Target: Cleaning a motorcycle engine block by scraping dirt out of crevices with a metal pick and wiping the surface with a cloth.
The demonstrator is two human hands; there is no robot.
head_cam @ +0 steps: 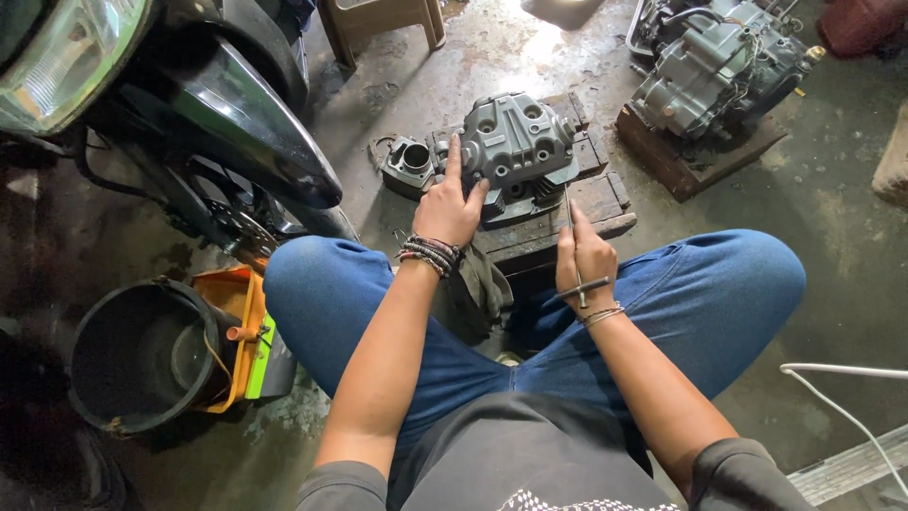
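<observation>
I see the work in the middle stage. The grey engine cover [518, 142] is already off the motorcycle and lies on a wooden block [594, 203] on the floor, just in front of my hands. My left hand [447, 206] lies flat on the near left edge of the cover, fingers spread and not gripping, with one finger stretched up along its side. My right hand [584, 255] is closed around a thin metal tool [579, 284] with a cross handle; its long shaft points up toward the near right side of the cover. I judge that the cover is being held steady while the tool works at its edge, so the loosening or cleaning is not finished; how many bolts remain I cannot tell.

A small round metal part [410, 166] rests just left of the left hand. Farther away, right of the right hand, a whole engine [714, 66] stands on another wooden block.

Of packages, I find only an orange tray [236, 303] with a green edge, far left of the left hand, beside a black bucket [142, 355]. I see no readable label or sign anywhere.
</observation>
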